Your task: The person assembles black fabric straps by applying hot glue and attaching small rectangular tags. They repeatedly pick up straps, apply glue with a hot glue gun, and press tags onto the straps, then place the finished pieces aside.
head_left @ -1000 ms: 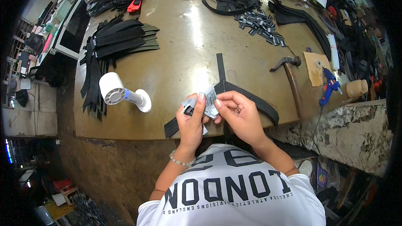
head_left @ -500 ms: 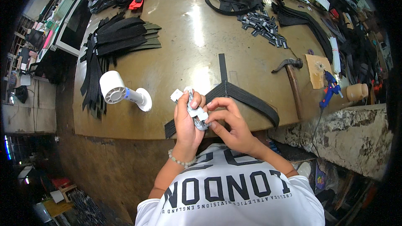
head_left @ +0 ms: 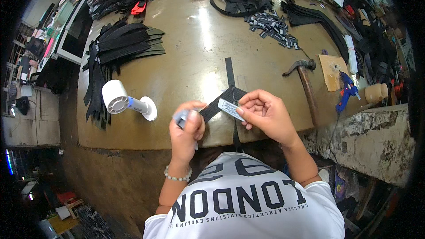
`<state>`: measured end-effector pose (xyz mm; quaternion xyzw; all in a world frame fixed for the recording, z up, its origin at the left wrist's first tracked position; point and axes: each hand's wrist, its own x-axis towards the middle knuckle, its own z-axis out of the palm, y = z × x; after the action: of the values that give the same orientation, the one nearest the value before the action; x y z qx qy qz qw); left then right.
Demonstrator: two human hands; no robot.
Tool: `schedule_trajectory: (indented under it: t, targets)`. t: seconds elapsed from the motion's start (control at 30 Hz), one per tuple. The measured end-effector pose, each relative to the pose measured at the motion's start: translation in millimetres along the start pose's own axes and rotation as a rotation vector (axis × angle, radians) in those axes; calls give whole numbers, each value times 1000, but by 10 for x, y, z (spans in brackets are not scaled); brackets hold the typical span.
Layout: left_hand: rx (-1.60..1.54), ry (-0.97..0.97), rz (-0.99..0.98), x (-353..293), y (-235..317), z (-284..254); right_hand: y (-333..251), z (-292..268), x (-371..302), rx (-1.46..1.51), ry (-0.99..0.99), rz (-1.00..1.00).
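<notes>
My right hand [head_left: 268,113] pinches a small white printed label [head_left: 230,109] between thumb and fingers, held above a black webbing strap [head_left: 217,107]. That strap lies folded at an angle at the table's front, one narrow tail pointing away from me; part of it is hidden by my right hand. To the left, my left hand [head_left: 188,126] is closed around several grey-white labels [head_left: 180,117], smeared by motion. Its fingers are close to the strap's left arm; whether they touch it I cannot tell.
A white handheld device [head_left: 128,101] stands at left on the brown table [head_left: 177,57], near stacked black straps [head_left: 119,42]. At right are a hammer [head_left: 305,84], a blue glue gun [head_left: 347,92] and a tape roll [head_left: 376,93]. Small grey-black pieces [head_left: 270,26] lie farther back.
My hands have moved apart. The right has drawn one label away from the bunch in my left hand and brought it over the strap. The strap's visible arms have shifted.
</notes>
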<state>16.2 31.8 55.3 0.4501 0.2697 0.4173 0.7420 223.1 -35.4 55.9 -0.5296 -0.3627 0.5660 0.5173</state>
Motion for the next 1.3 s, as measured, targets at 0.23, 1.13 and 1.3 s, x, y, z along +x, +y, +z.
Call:
schedule_trajectory:
  t: [0.23, 1.13, 1.3]
  targets:
    - [458, 42, -106, -11, -190, 184, -34, 26, -59, -199, -72, -216]
    - [452, 73, -125, -17, -260, 114, 219, 102, -140, 120, -8, 33]
    - [532, 101, -75, 31, -352, 128, 136, 14, -72, -97, 23, 65]
